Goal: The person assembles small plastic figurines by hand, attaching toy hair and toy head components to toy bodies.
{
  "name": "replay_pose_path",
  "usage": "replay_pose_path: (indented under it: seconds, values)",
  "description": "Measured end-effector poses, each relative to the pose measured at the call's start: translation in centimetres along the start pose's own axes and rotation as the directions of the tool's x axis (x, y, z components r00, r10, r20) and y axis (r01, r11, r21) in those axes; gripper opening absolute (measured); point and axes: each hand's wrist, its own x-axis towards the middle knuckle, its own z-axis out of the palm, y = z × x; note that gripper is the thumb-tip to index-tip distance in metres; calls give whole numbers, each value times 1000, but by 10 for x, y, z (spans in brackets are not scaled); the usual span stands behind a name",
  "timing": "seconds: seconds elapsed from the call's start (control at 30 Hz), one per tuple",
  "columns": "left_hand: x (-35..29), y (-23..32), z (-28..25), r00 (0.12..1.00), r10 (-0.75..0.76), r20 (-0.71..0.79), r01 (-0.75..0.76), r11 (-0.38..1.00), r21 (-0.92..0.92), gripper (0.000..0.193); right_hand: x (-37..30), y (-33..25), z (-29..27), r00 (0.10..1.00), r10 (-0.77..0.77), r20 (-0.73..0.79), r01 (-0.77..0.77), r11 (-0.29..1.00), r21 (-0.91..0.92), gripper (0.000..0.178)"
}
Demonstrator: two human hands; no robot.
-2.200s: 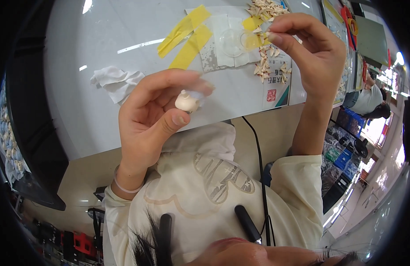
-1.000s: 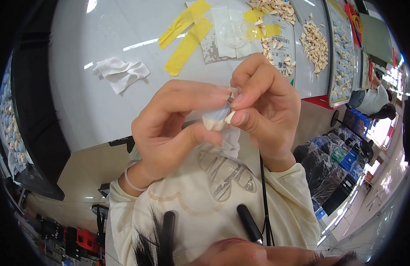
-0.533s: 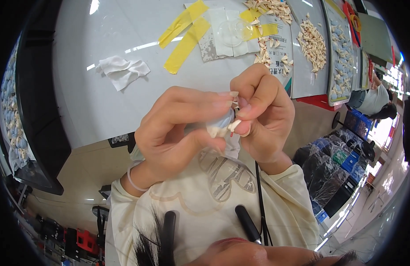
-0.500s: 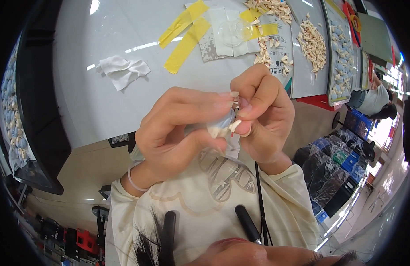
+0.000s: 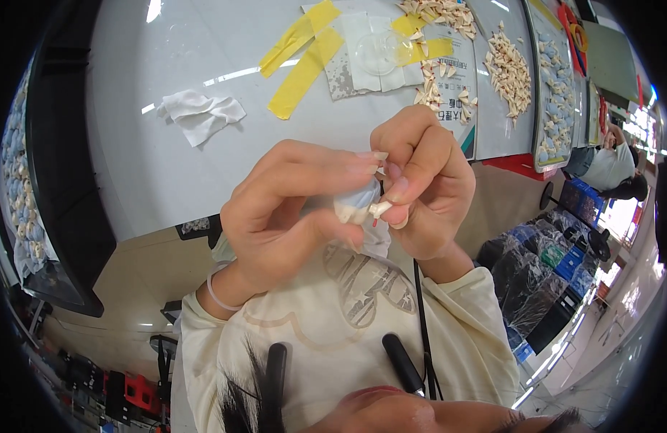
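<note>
Above the table's near edge, my two hands meet in front of my chest. My left hand (image 5: 272, 206) is closed around a small rounded figure (image 5: 357, 198), pale blue with a cream part at its lower end. My fingers cover much of it. Pinched in my right hand (image 5: 438, 191) is a small cream pointed piece (image 5: 380, 208) with a red tip, held against the figure's right side. Whether the two are joined, I cannot tell. Another cream tip shows between the upper fingertips of both hands.
Piles of similar cream pieces (image 5: 508, 76) lie at the far right, beside a tray of blue-and-cream figures (image 5: 555, 101). A white cloth (image 5: 202, 115), yellow tape strips (image 5: 304, 72) and a clear round dish (image 5: 376, 54) lie on the table. A black rack (image 5: 66, 166) stands left.
Both hands have shifted slightly to the left, the right one a little more. More of the figure's blue side shows between them. Both grips stay closed.
</note>
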Motion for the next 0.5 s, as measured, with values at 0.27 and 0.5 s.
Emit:
replay_pose_path:
  seconds: [0.27, 0.5]
  values:
    - [0, 0, -2, 963, -265, -55, 237, 923, -302, 39, -1, -7, -6, 994, 29, -106, -21, 997, 73, 19]
    - [2, -7, -9, 998, -62, 6, 61, 974, -218, 37, 0, -18, 3, 956, 196, -217, -198, 980, 12, 30]
